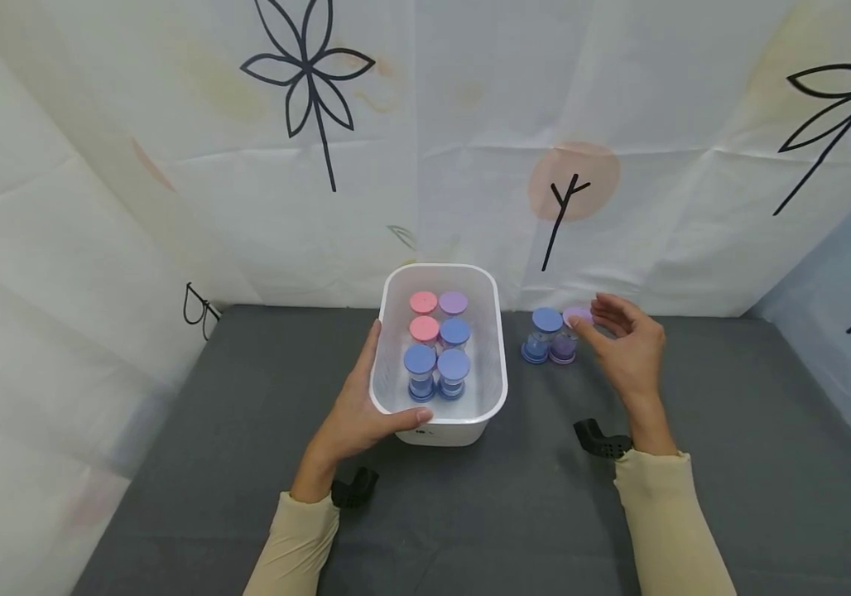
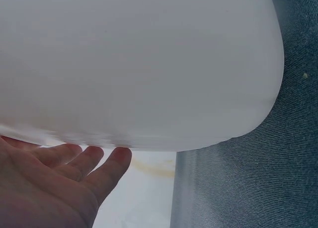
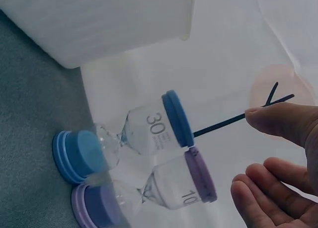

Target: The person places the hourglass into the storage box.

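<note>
A white plastic bin (image 1: 496,356) stands on the dark cloth with several sand timers in it: pink-capped (image 1: 423,303), purple-capped (image 1: 453,303) and blue-capped (image 1: 420,359) ones. My left hand (image 1: 357,414) grips the bin's near-left corner, fingers along the left wall and thumb over the near rim. Right of the bin, a blue sand timer (image 3: 155,130) marked 30 stands upright beside a purple sand timer (image 3: 174,186) marked 10. My right hand (image 1: 627,343) is just right of the purple one, thumb and fingers spread, apart from both caps in the right wrist view.
Dark grey cloth (image 1: 515,513) covers the table. Behind it hangs a white curtain (image 1: 470,207) with plant drawings, close to the bin's far side and the two standing timers.
</note>
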### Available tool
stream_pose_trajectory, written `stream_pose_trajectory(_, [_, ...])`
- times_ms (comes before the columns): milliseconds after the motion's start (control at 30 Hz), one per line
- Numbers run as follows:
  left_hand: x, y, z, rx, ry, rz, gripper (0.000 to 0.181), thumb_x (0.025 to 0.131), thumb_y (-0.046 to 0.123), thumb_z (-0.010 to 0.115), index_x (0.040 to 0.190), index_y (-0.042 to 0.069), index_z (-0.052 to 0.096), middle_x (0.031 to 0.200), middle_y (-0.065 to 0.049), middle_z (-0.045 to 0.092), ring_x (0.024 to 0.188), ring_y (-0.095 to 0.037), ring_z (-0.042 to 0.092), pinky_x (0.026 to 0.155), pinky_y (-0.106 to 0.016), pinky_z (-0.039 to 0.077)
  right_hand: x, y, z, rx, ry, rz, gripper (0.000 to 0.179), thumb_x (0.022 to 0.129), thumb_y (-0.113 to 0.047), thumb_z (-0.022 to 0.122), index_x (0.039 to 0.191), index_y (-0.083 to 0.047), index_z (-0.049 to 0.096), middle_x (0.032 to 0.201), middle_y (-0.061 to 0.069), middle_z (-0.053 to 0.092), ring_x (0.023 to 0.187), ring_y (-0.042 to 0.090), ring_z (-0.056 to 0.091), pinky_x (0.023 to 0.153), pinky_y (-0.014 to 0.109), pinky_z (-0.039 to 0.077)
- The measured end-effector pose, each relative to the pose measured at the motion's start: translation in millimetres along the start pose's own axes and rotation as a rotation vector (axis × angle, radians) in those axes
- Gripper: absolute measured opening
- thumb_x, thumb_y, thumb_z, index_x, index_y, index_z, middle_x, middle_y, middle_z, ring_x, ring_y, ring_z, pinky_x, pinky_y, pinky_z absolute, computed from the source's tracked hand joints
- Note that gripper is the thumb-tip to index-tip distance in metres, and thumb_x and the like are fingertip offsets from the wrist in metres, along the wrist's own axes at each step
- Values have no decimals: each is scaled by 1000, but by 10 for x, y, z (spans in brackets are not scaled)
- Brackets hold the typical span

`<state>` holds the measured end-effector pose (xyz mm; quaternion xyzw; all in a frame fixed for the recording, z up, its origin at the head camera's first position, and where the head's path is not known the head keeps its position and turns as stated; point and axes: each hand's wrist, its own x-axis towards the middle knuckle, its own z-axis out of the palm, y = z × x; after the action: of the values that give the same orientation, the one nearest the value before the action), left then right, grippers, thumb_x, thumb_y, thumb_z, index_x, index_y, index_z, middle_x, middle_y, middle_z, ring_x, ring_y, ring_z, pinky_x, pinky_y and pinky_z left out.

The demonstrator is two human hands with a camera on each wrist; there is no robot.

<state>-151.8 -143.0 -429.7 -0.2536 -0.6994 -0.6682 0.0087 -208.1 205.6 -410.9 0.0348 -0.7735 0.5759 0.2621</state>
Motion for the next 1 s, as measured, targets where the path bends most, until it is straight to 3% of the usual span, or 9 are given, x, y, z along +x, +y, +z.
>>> stream_pose_trajectory(67, [-1, -3, -4, 4, 1, -3, 128, 70, 3, 91, 163, 29, 8, 156, -16, 35, 127, -43, 50, 93, -69, 45, 10, 35, 1, -7, 4, 11, 50, 81, 4, 82, 128, 8, 65, 118, 24, 67, 95, 2, 65, 90, 19, 51])
stream_pose_trajectory(233, [-8, 52, -5, 28, 11, -15, 127, 70, 0, 90, 163, 30, 9, 155, -16, 36, 127, -38, 51, 95, -66, 47, 19, 122, 1, -49, -35, 69, 56, 83, -2, 83, 134, 4, 62, 129, 20, 64, 111, 23, 65, 98, 25, 49])
stream_pose_trajectory(367, [-3, 183, 20, 28, 8, -10, 126, 70, -4, 88, 163, 25, 8, 155, -20, 35, 127, -42, 50, 96, -54, 51, 21, 217, 4, -33, -92, 109, 60, 84, 1, 81, 139, 5, 57, 136, 23, 60, 124, 37, 58, 105, 36, 46])
stream_pose_trajectory(467, [3, 237, 33, 20, 2, -12, 125, 71, -4, 88, 163, 22, 8, 155, -22, 34, 127, -45, 49, 96, -47, 52, 17, 271, 2, -14, -114, 127, 61, 84, 2, 81, 140, 7, 55, 138, 23, 58, 128, 38, 56, 108, 40, 43])
stream_pose_trajectory(700, [10, 65, 13, 25, 6, -15, 130, 70, -2, 90, 163, 31, 6, 157, -14, 34, 128, -35, 51, 95, -66, 46, 4, 363, -5, -46, -169, 177, 62, 87, -6, 81, 141, 6, 54, 140, 21, 57, 132, 35, 53, 109, 35, 41])
stream_pose_trajectory(900, [15, -16, -5, 3, 5, -12, 129, 70, 2, 92, 163, 32, 7, 156, -13, 36, 127, -32, 53, 94, -70, 44, 6, 412, 2, -22, -183, 195, 61, 89, -8, 79, 142, 7, 53, 142, 22, 56, 132, 34, 53, 110, 34, 41])
stream_pose_trajectory(1000, [11, -18, -4, 1, 6, -15, 129, 70, 3, 92, 163, 33, 7, 156, -13, 36, 127, -32, 53, 94, -69, 45, 6, 426, 4, -18, -176, 200, 59, 89, -8, 79, 141, 7, 54, 140, 21, 57, 125, 23, 58, 106, 26, 43])
